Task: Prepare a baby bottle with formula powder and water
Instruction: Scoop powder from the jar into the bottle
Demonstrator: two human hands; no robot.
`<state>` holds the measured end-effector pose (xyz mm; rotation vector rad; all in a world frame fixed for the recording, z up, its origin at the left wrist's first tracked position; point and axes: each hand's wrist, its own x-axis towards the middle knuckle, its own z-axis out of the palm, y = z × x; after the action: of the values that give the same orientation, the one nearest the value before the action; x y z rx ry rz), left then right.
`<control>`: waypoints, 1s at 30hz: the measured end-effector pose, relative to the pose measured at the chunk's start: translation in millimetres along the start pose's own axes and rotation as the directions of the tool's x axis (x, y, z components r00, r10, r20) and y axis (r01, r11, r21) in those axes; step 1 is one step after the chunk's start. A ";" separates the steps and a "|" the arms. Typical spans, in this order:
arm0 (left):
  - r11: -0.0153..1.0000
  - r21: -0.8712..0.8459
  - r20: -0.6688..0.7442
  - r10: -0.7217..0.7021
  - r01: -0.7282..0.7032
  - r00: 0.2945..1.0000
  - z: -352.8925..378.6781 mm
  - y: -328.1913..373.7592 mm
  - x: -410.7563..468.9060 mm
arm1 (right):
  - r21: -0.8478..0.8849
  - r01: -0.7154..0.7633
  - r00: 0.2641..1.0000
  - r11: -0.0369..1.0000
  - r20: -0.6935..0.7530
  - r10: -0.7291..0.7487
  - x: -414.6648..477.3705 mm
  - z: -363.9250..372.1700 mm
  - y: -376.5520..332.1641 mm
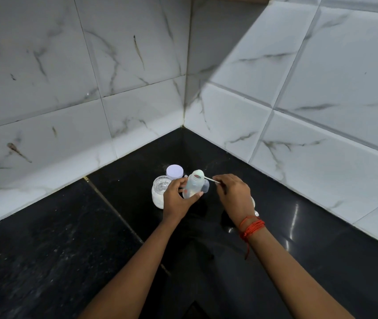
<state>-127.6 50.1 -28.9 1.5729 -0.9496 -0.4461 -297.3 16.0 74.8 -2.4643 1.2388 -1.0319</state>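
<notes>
Head | left hand (176, 199) grips bottle (192, 185) | labels unreadable

1. Hands: 2, left (176, 199) and right (233, 197).
2. Baby bottle (192, 185): 1, no cap.
3. Powder jar (159, 192): 1, open.
4. Lid (174, 171): 1, behind jar.
5. Scoop (211, 179): 1.
6. Red thread band (251, 227): 1, on right wrist.
7. Desk (57, 249): 1, black.

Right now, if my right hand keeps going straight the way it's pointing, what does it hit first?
Probably the baby bottle: the right hand points its scoop at the bottle's open mouth, though depth is unclear.
</notes>
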 end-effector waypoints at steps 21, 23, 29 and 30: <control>1.000 -0.008 -0.003 -0.012 0.012 1.000 0.4 -0.5 3.2 | -0.138 0.028 0.996 0.990 0.083 -0.017 6.3 -2.1 5.2; 1.000 -0.001 -0.011 -0.011 0.011 1.000 -0.6 0.1 4.4 | -0.117 0.018 1.000 0.993 0.023 -0.015 8.2 -4.0 3.2; 1.000 0.001 -0.009 -0.005 0.005 1.000 -1.8 1.4 5.1 | -0.104 0.042 0.993 0.994 0.115 -0.029 12.7 -4.1 5.4; 1.000 0.003 -0.010 0.001 -0.001 1.000 -1.9 2.5 5.1 | -0.090 0.047 0.996 0.995 0.082 -0.040 12.5 -5.3 5.4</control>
<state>-124.0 47.4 -24.9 1.5762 -0.9436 -0.4359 -299.0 3.7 82.4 -2.5854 1.2397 -0.8957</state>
